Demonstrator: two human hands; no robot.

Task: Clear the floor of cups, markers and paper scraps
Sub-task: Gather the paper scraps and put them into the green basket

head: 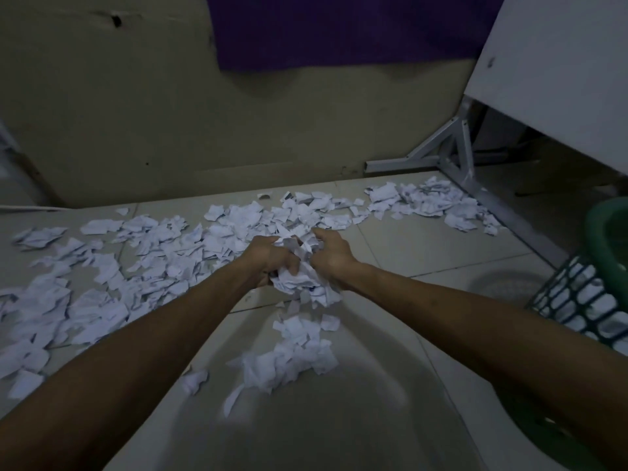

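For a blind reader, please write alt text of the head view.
Both hands, left hand and right hand, hold a bunch of paper scraps above a tiled floor littered with scraps. A green basket stands at the right.

I see torn white paper scraps (163, 253), matt and crumpled, spread over smooth floor tiles (424, 246) with a faint sheen. At far right the table frame (455, 154) looks like grey painted metal, the green basket (584, 300) near right like latticed plastic. The purple cloth (339, 28) on the far wall looks soft and matt.
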